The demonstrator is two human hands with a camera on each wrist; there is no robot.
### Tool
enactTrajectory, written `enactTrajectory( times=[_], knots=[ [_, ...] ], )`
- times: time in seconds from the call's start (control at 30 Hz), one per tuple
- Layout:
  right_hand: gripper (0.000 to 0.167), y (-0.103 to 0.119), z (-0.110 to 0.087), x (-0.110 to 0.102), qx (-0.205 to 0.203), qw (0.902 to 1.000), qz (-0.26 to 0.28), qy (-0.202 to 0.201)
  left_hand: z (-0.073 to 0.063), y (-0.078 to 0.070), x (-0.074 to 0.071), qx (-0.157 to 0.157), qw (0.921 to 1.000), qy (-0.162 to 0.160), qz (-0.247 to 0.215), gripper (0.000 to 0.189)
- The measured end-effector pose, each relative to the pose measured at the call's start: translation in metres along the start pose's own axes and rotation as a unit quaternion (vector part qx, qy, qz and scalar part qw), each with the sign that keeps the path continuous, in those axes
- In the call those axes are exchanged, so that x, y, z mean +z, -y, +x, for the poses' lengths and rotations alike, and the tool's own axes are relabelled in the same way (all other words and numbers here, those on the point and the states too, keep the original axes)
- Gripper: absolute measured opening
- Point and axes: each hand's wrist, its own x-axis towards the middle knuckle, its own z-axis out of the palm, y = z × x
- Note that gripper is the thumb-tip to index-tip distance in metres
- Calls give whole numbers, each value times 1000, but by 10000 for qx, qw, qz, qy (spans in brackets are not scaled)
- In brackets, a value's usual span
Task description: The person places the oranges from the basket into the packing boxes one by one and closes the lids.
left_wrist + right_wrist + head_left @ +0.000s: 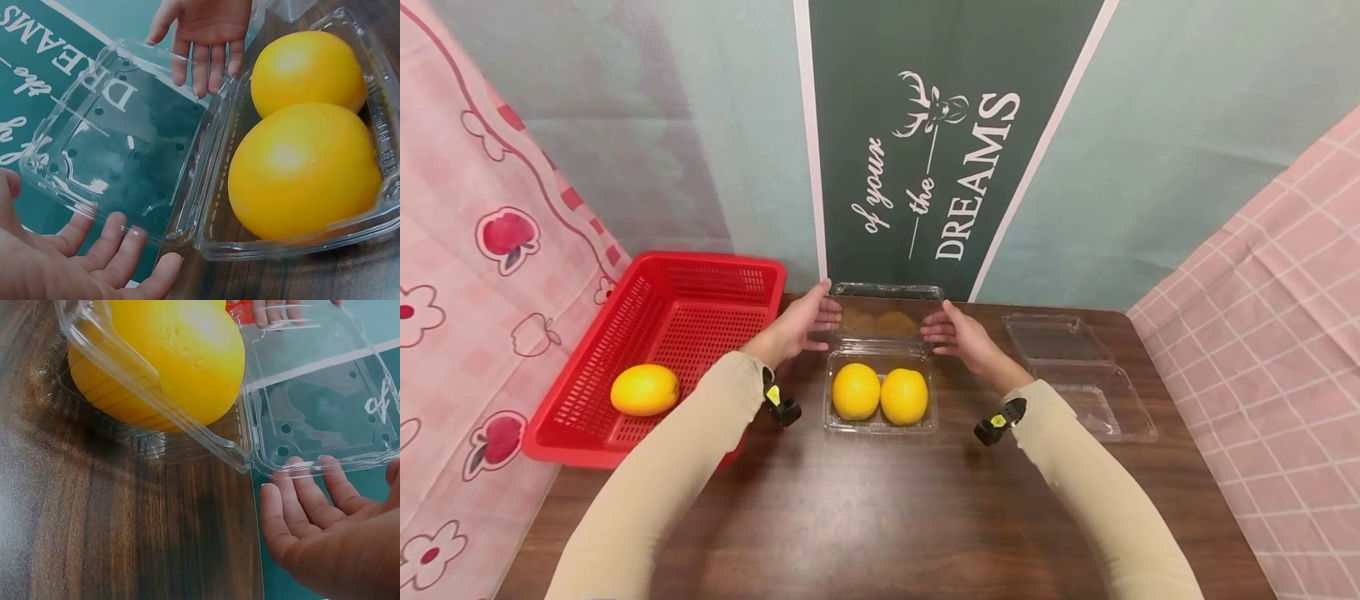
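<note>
Two round yellow fruits sit side by side in the base of a clear plastic clamshell box. Its hinged lid stands raised at the back, with small round holes in it. At the lid's left side is my left hand, fingers spread and loosely bent, fingertips right at the edge. My right hand mirrors it on the other side, with relaxed fingertips along the rim in the right wrist view. Neither hand curls around the lid.
On the left, a red plastic basket contains one oval yellow fruit. Another clear clamshell box lies opened flat on the right of the brown wooden table. A printed cloth backdrop hangs right behind the table.
</note>
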Motion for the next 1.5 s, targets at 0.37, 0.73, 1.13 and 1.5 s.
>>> enactTrajectory(
  times=[0.37,0.73,1.13,1.5],
  knots=[
    [73,1,-11,2,-162,9998,21,138,-14,4,8,411,9983,-19,402,73],
    [67,0,-20,2,-243,9995,87,197,-26,8,14,694,9955,-16,642,62],
    [57,-5,-32,1,-371,9988,54,323,-39,22,18,992,9928,-340,574,49],
    [41,-11,-46,2,-484,9982,32,366,-55,40,21,903,9938,-471,440,50]
  ],
)
